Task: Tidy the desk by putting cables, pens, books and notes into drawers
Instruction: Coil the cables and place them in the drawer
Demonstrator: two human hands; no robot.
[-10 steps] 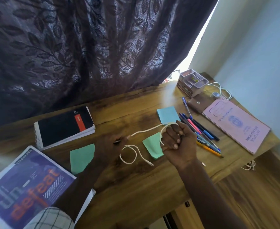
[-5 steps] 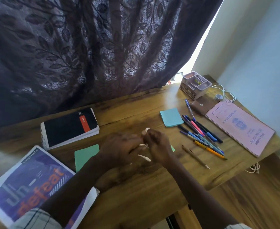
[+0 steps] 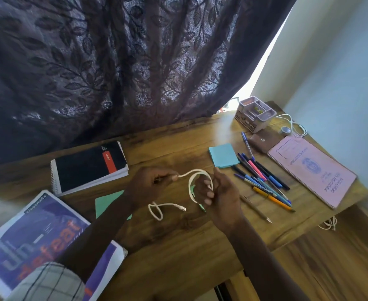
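A white cable (image 3: 191, 177) is looped around the fingers of my right hand (image 3: 216, 192), above the middle of the wooden desk (image 3: 178, 246). My left hand (image 3: 150, 183) pinches the cable a little to the left. The cable's free end with its plug (image 3: 182, 207) lies on the desk below both hands. Several pens (image 3: 263, 179) lie fanned to the right. A blue note pad (image 3: 223, 155) sits behind them, and a green note (image 3: 107, 202) shows under my left forearm. A black notebook (image 3: 89, 166), a purple book (image 3: 33, 242) and a pink booklet (image 3: 313, 170) lie around.
A small desk organiser (image 3: 254, 114) stands at the far right corner, with another white cable (image 3: 296, 127), a tape roll (image 3: 285, 130) and a brown wallet (image 3: 262, 140) beside it. A dark curtain (image 3: 113, 72) hangs behind the desk. A cable (image 3: 328, 224) dangles off the right edge.
My hands came together over the cable, then parted. A loop now sits around my right fingers, the left hand holds the strand, and the plug end trails on the desk.
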